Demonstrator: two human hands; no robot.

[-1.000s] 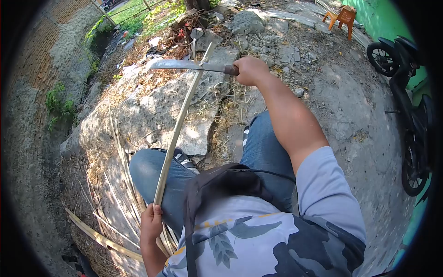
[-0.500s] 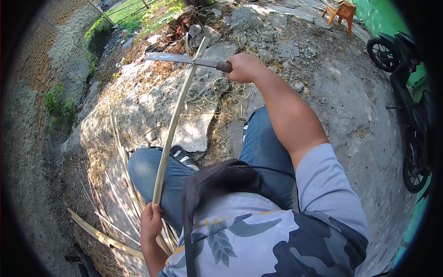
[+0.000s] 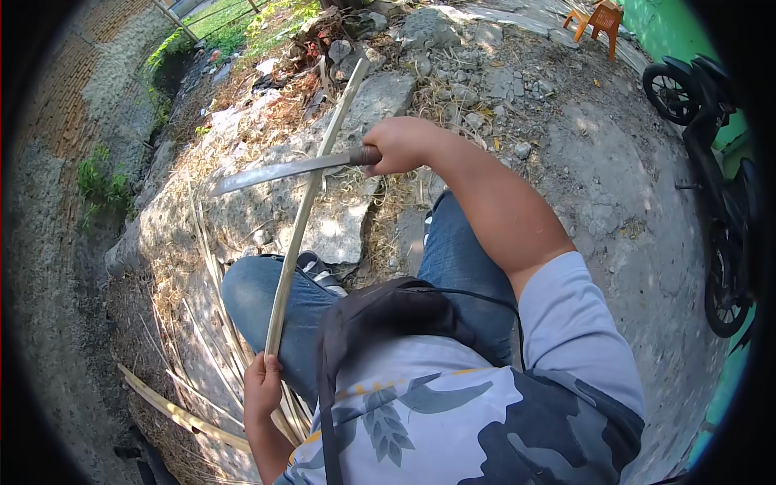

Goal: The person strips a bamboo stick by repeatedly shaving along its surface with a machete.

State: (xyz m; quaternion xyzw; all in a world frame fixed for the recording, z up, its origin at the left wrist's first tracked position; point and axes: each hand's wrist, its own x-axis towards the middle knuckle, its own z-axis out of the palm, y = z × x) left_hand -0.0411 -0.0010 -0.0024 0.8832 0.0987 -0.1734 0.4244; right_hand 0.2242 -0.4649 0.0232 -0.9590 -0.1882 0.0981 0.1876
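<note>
A long pale strip of split bamboo (image 3: pixel 297 234) slants upward from my lap, its far tip above the rocky ground. My left hand (image 3: pixel 263 386) is closed around its lower end, beside my left knee. My right hand (image 3: pixel 402 145) grips the brown handle of a machete (image 3: pixel 283 171). The blade points left and crosses the strip at about its upper middle; whether the edge touches the strip I cannot tell. More split strips (image 3: pixel 217 323) lie on the ground left of my knee, and a thicker bamboo piece (image 3: pixel 182 414) rests near my left forearm.
Stone slabs (image 3: pixel 343 230) and curled shavings lie in front of my feet. At the right, a black motorbike (image 3: pixel 711 186) stands along a green wall. An orange plastic chair (image 3: pixel 600 26) is at the far right back. A rough brick wall (image 3: pixel 56 202) rises on the left.
My right hand has drawn the machete down along the strip towards me and a little left. The curl at the blade no longer shows there. My left hand stays nearly still.
</note>
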